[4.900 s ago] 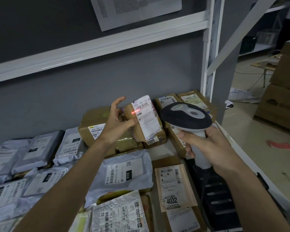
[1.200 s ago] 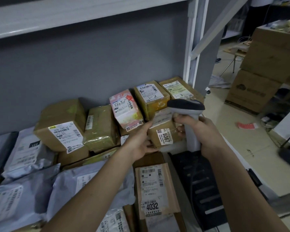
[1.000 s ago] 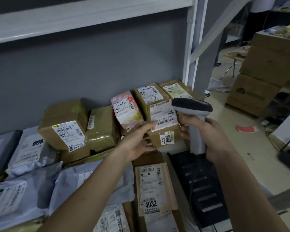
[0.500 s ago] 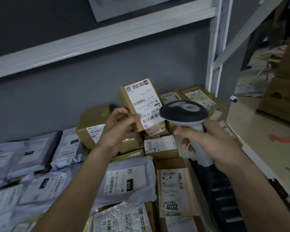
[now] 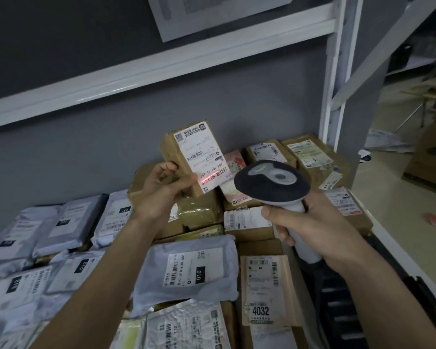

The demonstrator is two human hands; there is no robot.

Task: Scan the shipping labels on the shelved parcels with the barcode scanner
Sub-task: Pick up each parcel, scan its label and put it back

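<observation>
Parcel depot: metal shelving, labelled parcels, cartons on floor

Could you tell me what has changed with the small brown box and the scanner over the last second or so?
The left hand has lifted the small brown box off the pile and turned its shipping label towards the scanner; the red scan line now falls on the lower barcode. The right hand still grips the scanner handle. The parcels on the shelf, including the 4032 parcel, lie as before.
</observation>
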